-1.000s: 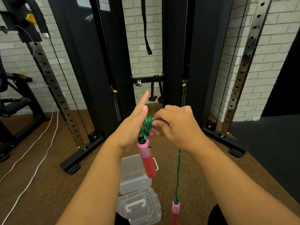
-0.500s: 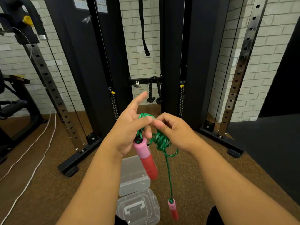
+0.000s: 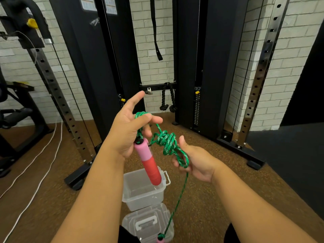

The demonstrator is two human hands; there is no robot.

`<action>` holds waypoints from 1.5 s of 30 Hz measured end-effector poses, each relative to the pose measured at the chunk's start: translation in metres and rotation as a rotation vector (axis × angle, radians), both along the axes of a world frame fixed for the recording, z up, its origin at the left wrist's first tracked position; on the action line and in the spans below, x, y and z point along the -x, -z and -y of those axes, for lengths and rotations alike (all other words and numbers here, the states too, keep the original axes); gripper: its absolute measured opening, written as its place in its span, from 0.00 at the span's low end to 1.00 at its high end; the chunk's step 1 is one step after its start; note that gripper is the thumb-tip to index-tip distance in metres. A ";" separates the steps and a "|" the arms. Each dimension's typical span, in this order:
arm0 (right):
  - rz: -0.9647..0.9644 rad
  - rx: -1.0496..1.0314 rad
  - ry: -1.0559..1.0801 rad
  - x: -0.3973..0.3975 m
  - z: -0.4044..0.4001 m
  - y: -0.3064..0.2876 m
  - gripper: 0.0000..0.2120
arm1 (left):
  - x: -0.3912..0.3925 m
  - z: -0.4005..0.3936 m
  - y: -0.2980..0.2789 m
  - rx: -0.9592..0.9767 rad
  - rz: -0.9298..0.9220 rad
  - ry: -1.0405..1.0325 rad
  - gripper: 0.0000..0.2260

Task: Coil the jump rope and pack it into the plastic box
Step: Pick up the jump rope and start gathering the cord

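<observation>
Gym corner, white brick wall behind a black cable machine, brown speckled floor. Jump rope is held up between both hands, above the open plastic box, which sits on the floor with its lid lying just in front of it. Left hand: index finger extended, thumb and remaining fingers curled round the rope loops and the top of the pink-and-red handle, which hangs tilted downward over the box. Right hand: palm up, fingers curled through a loop of green rope, so it is gripping rope too. Between the hands the turns sit in a loose, bunched knot rather than a neat coil (not flat, turns crossing one another). One strand drops from the right hand to the second handle, low at the frame edge beside the lid. Judgement: coiling is mid-way; the tail and second handle are not yet gathered. To do this step well, keep the left hand fixed as the anchor, feed even-sized turns with the right, lay each beside the last without twisting, and draw up the hanging tail steadily so the low handle does not swing or snag the lid. Risk: bunched turns may spring apart on release into the box.
</observation>
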State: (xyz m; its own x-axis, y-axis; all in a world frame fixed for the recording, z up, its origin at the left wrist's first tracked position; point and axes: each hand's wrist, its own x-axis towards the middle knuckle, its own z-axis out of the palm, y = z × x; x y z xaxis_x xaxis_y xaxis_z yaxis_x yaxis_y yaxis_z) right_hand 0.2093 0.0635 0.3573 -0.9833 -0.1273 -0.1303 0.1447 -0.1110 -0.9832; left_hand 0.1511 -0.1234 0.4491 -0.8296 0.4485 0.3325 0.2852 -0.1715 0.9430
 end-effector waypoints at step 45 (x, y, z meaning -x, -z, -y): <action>-0.432 0.229 0.291 0.011 -0.007 -0.083 0.06 | 0.011 -0.034 0.025 0.329 0.024 -0.263 0.04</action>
